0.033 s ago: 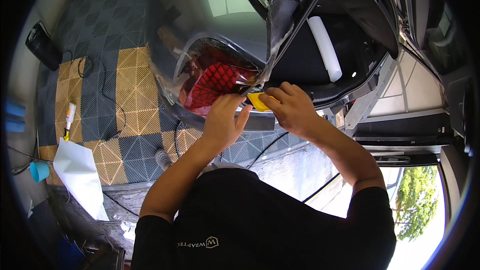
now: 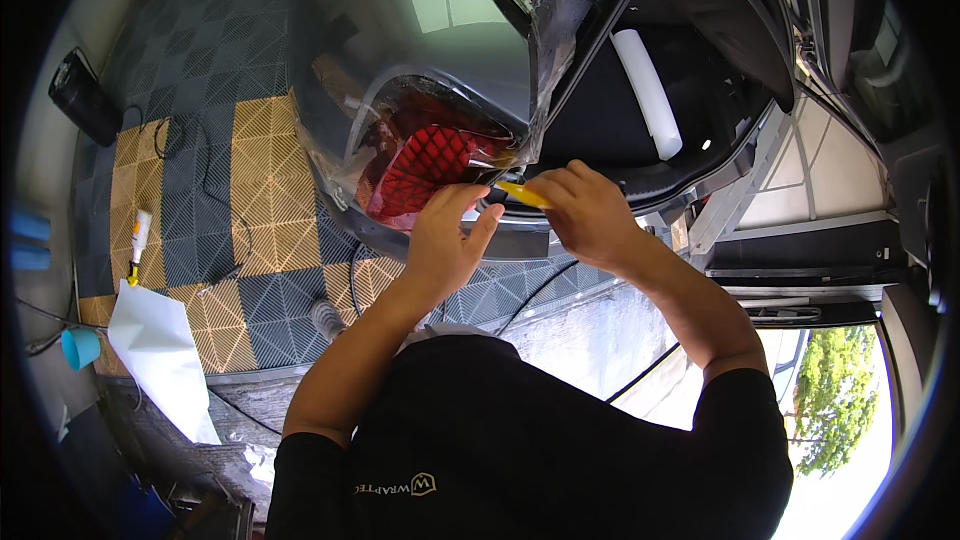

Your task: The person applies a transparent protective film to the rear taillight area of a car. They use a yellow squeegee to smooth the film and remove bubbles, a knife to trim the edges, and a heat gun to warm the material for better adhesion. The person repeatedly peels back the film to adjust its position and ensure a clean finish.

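Note:
My right hand (image 2: 590, 212) grips a yellow squeegee (image 2: 523, 195), tilted nearly edge-on, by the inner edge of a car's red tail light (image 2: 428, 162). Just left of it, my left hand (image 2: 443, 238) rests at the lower edge of the light, thumb and fingers apart; whether the fingertips press on film is hard to see. Clear, wrinkled film (image 2: 548, 80) hangs along the body edge above the light and spreads over the grey rear panel (image 2: 430, 35).
A white roll (image 2: 648, 95) lies in the open trunk (image 2: 600, 120) at right. On the tiled floor at left are a white bottle with a yellow top (image 2: 140, 240), a white sheet (image 2: 160, 350), a teal cup (image 2: 80, 348), a black bin (image 2: 85, 95) and dark cables (image 2: 208, 160).
The yellow squeegee has turned from showing its flat face to a thinner, edge-on view as my right hand rotated slightly. My left hand stays nearly in place.

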`<state>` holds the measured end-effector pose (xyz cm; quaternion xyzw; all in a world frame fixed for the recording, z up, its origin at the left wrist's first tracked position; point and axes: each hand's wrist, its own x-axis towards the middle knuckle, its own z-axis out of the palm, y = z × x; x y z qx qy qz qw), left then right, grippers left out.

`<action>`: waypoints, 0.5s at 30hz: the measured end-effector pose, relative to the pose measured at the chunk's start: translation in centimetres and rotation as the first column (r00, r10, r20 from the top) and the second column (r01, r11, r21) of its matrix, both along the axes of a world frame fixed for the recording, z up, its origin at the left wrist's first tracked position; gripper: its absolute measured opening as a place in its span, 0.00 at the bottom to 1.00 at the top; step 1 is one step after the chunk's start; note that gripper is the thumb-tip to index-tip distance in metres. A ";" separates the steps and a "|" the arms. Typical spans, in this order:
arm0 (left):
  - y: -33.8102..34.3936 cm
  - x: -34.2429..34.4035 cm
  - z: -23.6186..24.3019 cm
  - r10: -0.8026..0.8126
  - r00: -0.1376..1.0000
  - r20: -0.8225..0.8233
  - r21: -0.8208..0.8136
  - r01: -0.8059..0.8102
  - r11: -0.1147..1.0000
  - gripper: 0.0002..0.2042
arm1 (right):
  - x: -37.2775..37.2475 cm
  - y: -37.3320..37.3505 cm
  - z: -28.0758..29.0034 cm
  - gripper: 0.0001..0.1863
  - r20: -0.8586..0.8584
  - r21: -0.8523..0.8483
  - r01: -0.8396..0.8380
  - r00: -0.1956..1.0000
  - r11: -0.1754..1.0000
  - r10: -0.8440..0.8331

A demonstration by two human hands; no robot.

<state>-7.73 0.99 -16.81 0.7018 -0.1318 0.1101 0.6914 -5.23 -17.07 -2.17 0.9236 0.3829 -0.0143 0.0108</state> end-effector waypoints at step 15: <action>-1.4 -1.4 -4.7 -0.255 0.913 -0.319 -0.197 0.199 0.960 0.15 | -1.7 8.4 8.7 0.13 -0.246 0.584 -0.271 0.839 0.766 0.485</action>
